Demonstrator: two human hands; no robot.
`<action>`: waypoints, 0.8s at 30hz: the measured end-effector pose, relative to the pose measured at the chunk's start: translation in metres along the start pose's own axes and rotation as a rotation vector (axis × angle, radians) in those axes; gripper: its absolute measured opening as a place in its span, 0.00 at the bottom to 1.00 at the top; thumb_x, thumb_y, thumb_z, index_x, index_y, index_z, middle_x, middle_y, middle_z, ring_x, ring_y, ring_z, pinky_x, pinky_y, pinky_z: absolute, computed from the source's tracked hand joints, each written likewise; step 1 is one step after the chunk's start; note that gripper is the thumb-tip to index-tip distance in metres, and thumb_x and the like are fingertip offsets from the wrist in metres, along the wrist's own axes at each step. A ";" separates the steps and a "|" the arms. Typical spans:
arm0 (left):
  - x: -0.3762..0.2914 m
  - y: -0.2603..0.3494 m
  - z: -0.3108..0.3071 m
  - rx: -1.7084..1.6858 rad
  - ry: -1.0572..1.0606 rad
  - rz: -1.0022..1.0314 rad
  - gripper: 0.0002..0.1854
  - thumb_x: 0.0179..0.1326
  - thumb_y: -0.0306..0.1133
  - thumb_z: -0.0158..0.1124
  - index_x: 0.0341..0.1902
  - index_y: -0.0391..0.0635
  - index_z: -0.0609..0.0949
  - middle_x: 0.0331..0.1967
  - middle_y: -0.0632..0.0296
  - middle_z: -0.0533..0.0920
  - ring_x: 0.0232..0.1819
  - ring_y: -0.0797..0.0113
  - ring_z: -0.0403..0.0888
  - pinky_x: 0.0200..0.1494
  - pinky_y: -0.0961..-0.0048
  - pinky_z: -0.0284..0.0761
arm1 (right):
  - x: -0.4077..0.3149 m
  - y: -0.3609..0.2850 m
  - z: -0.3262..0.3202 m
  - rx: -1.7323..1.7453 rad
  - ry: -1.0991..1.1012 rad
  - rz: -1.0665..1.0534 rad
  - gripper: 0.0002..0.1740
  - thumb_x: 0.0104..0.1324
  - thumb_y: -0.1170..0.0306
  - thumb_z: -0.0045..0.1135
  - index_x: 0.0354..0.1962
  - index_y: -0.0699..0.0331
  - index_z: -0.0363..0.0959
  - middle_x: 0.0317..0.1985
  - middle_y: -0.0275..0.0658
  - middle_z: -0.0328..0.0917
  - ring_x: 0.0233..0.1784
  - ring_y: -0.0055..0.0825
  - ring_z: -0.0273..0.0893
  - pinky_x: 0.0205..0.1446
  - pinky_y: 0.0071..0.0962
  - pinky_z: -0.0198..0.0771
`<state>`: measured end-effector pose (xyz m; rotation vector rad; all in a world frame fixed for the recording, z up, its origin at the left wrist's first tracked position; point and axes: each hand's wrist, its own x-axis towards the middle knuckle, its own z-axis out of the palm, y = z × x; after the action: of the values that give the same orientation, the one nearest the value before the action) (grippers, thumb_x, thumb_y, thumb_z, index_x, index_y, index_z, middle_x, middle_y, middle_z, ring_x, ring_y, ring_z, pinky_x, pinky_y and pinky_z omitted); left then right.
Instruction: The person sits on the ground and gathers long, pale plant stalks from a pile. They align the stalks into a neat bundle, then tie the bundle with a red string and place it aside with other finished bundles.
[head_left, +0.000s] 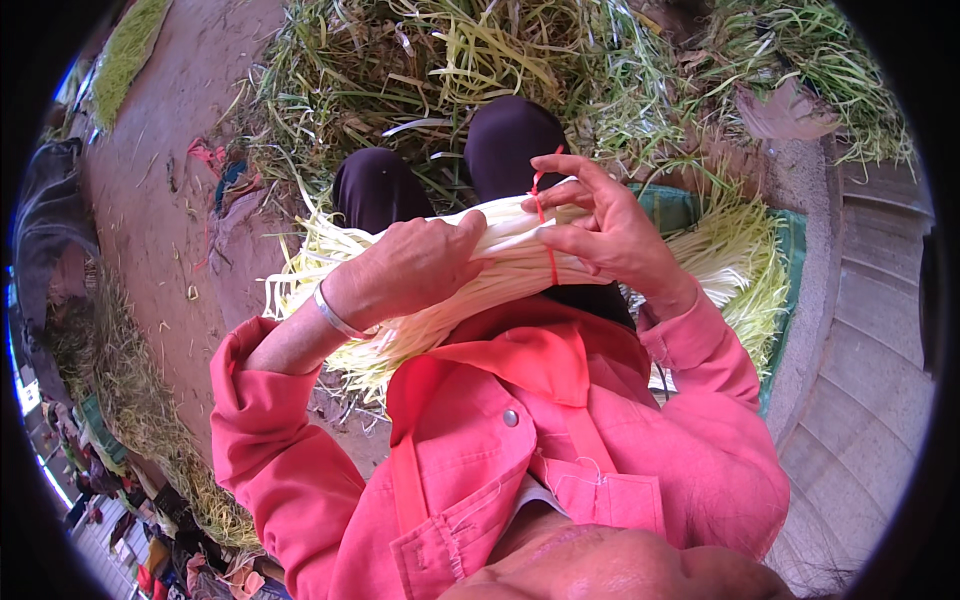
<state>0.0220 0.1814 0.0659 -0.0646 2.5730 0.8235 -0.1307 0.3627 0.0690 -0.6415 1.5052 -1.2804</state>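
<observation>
A thick bundle of pale blanched chives (517, 259) lies across my lap, its yellow leaf ends fanning out to the left. My left hand (416, 262), with a silver bangle (337, 313) on the wrist, grips the bundle from above around its middle. A thin red tie (551, 259) circles the stalks near their white right end, with a loose tail standing up. At that end my right hand (607, 225) has its thumb and fingers curled against the stalks and the tie. The bundle's underside is hidden.
More chives (739, 277) lie on a green woven sheet (787, 277) at the right, beside a concrete edge (810, 315). Piled leaf waste (375, 82) covers the ground beyond my knees (517, 139). Cloth scraps (225, 176) lie on the earth floor (150, 225) to the left.
</observation>
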 end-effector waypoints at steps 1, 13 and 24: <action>-0.001 0.001 0.002 -0.006 0.003 -0.009 0.21 0.64 0.45 0.54 0.40 0.37 0.65 0.18 0.42 0.75 0.25 0.40 0.76 0.28 0.51 0.69 | 0.005 0.005 0.005 -0.041 0.032 -0.055 0.30 0.57 0.76 0.61 0.57 0.61 0.62 0.41 0.38 0.78 0.40 0.14 0.74 0.39 0.13 0.70; 0.003 0.001 0.005 -0.203 0.160 -0.054 0.24 0.67 0.47 0.51 0.29 0.35 0.75 0.20 0.42 0.75 0.26 0.42 0.76 0.28 0.55 0.68 | 0.011 0.014 0.013 0.044 0.152 -0.087 0.23 0.57 0.75 0.64 0.49 0.64 0.67 0.37 0.39 0.78 0.31 0.11 0.71 0.32 0.11 0.67; 0.013 -0.006 -0.001 -0.287 0.044 -0.107 0.26 0.67 0.53 0.47 0.35 0.40 0.81 0.24 0.42 0.79 0.32 0.41 0.78 0.35 0.52 0.72 | 0.008 0.010 -0.014 0.485 0.054 0.151 0.22 0.58 0.79 0.54 0.51 0.68 0.63 0.39 0.43 0.79 0.21 0.06 0.63 0.20 0.07 0.56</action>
<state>0.0105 0.1767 0.0578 -0.3062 2.4485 1.1541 -0.1441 0.3639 0.0552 -0.1754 1.1935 -1.4808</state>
